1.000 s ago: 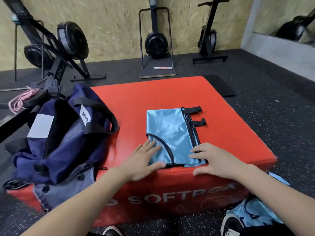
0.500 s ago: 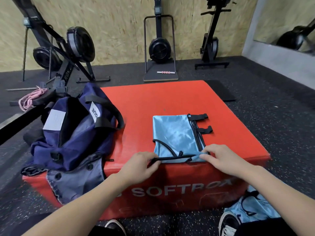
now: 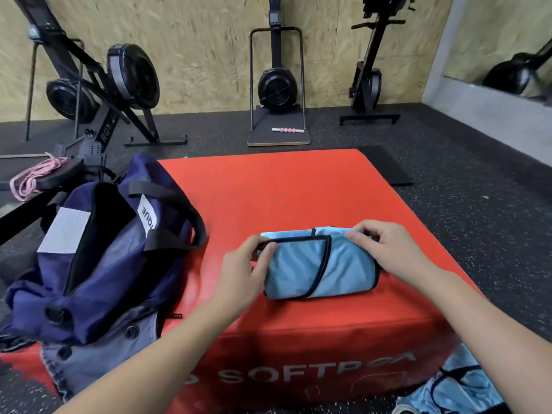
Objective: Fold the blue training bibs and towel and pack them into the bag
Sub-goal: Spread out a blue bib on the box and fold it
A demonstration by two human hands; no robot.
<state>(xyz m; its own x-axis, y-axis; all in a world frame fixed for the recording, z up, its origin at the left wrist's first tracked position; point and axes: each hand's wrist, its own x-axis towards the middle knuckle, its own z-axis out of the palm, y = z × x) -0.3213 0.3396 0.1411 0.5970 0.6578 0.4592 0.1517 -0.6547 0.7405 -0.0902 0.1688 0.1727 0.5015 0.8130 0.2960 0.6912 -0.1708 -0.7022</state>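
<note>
1. Red soft box (image 3: 298, 186): your work surface; "SOFT…" lettering reads on its front wall.
2. Navy bag (image 3: 98, 264): sits on the box's left part, mouth open, black handles draped over it.
3. Folded blue bib (image 3: 316, 264): lies on the box near its front edge, right of the bag and apart from it, black trim facing up.
4. Second blue bib (image 3: 460, 389): on the floor at lower right.
5. Your left hand (image 3: 242, 273): fingers curled, pinching the bib's upper left corner.
6. Your right hand (image 3: 391, 252): fingers curled, gripping the bib's upper right edge.
</note>
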